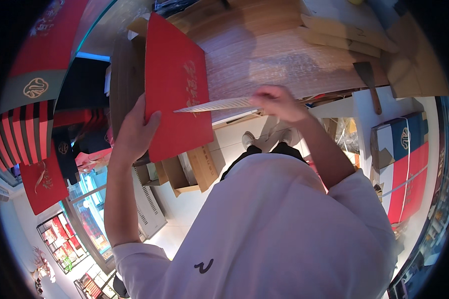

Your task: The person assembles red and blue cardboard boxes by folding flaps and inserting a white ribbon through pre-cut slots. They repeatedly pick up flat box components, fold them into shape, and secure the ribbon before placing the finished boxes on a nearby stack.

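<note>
My left hand (137, 130) grips the left edge of a large red panel (177, 74), its thumb on the red face and its other fingers behind. Gold lettering runs down this stiff panel, which stands tilted at the table's edge. From my right hand (279, 102), a pale strip with fine stripes (217, 105) reaches leftward across the panel's face, tapering to a point. The right fingers are closed on the strip's wide end and slightly blurred. Behind the panel shows a brown cardboard side (124, 82); what it belongs to is partly hidden.
A wooden table (279, 57) spans the far side, with brown packets (341, 40) at its far right. A scraper (369, 84) lies on a white surface at right, near strapped red and blue boxes (404, 169). Open cartons (194, 169) stand on the floor; striped boxes (25, 132) are stacked left.
</note>
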`<state>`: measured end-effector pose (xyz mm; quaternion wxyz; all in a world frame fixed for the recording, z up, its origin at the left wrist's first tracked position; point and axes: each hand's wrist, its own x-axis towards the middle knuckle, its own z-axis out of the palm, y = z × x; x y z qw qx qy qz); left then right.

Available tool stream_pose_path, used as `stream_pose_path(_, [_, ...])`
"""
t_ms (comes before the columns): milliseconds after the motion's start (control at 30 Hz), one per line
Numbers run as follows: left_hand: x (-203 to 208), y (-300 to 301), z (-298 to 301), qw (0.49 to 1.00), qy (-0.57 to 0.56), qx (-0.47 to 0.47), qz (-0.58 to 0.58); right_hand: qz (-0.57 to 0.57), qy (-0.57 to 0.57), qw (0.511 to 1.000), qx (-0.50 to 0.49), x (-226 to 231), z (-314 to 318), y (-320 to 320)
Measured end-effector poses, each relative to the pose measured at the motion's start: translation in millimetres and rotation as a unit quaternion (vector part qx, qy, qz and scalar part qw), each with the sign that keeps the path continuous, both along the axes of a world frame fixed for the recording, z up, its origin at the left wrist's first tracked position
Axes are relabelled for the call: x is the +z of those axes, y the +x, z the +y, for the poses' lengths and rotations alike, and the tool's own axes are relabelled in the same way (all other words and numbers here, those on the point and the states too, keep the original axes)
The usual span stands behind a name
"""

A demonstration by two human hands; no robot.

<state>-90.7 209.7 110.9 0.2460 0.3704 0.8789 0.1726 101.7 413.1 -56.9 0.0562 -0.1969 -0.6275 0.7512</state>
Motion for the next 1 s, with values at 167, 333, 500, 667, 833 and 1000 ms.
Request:
stream_pose_path(167, [5, -13, -14, 0.999, -0.014, -0.029, -0.007, 0.054, -0.187, 0.979, -0.057, 10, 81, 79])
stream_pose_path(333, [3, -12, -25, 0.999, -0.022, -0.002, -0.026, 0.221, -0.192, 0.952, -0.093, 11, 114, 129])
stream_pose_path(500, [4, -11, -22, 0.999, -0.018, 0.009, -0.041, 0.084, -0.069, 0.973, -0.206, 25, 95, 106])
stream_pose_path(667, [11, -1, -14, 0.994, -0.096, 0.042, -0.008, -0.063, -0.140, 0.973, 0.171, 24, 2, 20])
stream_pose_path(833, [6, -2, -16, 0.997, -0.018, 0.026, -0.065, -0.030, -0.587, 0.801, 0.109, -29, -128, -62])
stream_pose_path(1000, [-1, -6, -20, 0.997, -0.009, 0.031, -0.064, 0.038, -0.606, 0.773, -0.183, -77, -107, -104])
